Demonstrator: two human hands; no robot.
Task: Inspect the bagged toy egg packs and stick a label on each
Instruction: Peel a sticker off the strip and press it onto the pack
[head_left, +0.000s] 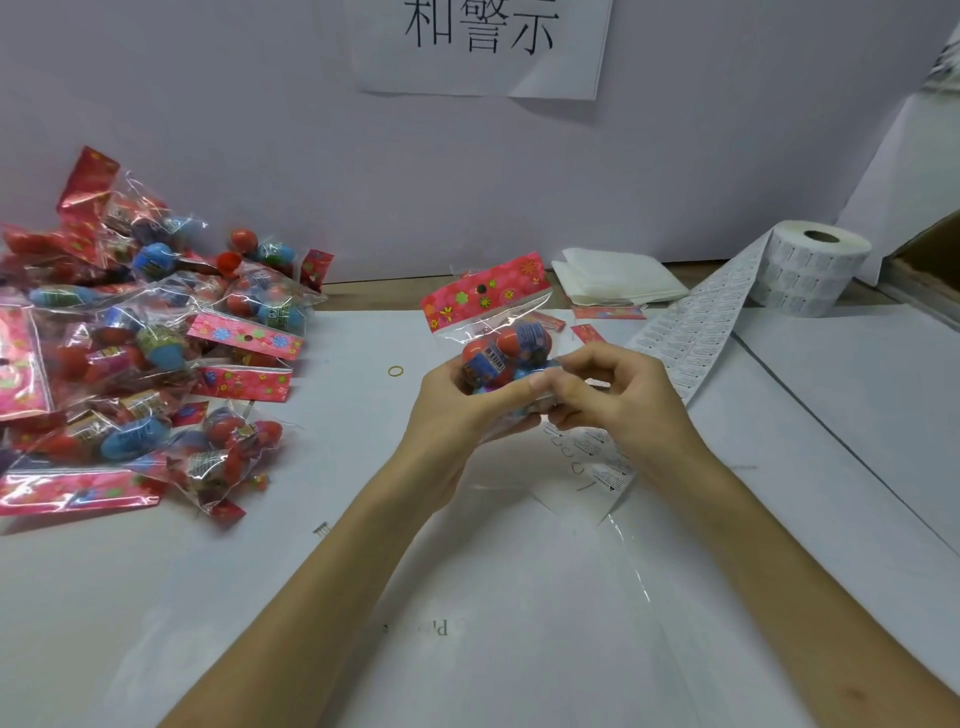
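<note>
Head view. My left hand grips a bagged toy egg pack above mid-worktop; my right hand pinches its right side. Pack heap at left edge; label roll at far-right corner.

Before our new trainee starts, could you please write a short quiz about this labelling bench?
1. True or false: the left hand and the right hand hold the same egg pack.
2. Where does the label roll stand? A) at the far right of the table, B) on top of the pile of packs, C) in the left hand.
3. What small yellow thing lies on the table between the pile of packs and the held egg pack?
Key: 1 true; 2 A; 3 a rubber band.
</note>
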